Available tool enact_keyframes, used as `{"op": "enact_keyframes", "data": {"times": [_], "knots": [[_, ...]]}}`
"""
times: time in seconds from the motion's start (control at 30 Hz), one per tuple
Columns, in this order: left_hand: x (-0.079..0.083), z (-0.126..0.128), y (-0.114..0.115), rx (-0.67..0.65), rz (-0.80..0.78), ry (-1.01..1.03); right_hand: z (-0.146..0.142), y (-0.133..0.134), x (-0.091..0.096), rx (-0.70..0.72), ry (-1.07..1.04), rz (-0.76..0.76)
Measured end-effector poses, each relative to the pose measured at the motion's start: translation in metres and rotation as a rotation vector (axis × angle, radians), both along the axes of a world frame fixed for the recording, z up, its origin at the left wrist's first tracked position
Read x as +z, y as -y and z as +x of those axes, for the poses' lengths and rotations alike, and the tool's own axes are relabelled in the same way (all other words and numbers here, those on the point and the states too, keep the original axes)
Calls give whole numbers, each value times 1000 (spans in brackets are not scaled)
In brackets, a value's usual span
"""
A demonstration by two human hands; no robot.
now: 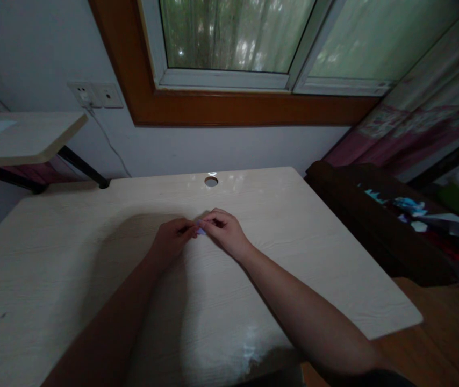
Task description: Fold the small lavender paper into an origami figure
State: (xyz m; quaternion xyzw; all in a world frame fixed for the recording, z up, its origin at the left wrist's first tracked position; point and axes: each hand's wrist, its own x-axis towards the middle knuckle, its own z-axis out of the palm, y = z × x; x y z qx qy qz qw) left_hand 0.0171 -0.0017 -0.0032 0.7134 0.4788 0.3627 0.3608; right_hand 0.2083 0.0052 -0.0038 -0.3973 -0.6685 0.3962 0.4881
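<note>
Both hands meet above the middle of the pale wooden desk [278,285]. Between their fingertips is a small light-purple piece [201,231], perhaps folded paper; most of it is covered by the fingers, so its kind cannot be made out. My left hand [173,237] pinches its left side with thumb and forefinger. From the right, my right hand [226,230] grips the same piece, thumb toward me and fingers curled behind it.
A round cable hole [212,182] lies beyond my hands near the desk's back edge. At left stands a raised shelf [31,137] on black legs, under a wall socket [94,95] with a white cord. A dark wooden chest [374,226] holding assorted items stands right of the desk.
</note>
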Motion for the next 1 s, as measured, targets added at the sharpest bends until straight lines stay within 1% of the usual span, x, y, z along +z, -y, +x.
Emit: {"op": "enact_keyframes", "data": {"times": [0.13,0.27,0.37,0.53,0.73,0.87,1.0], "knots": [[2,1,1,-21,-5,6,1,2,0,-13,8,30],[2,2,3,-12,-57,41,0,2,2,-14,12,36],[2,2,3,17,-81,76,-1,2,1,-30,12,4],[5,2,2,104,-92,93,-2,0,-2,-54,-21,-55],[7,1,1,118,-138,181,-2,-1,-5,-69,-69,-102],[4,0,-1,92,-130,217,-2,-1,-3,-72,-36,-98],[1,-1,-2,123,-94,191,-1,1,1,-48,51,-50]]}}
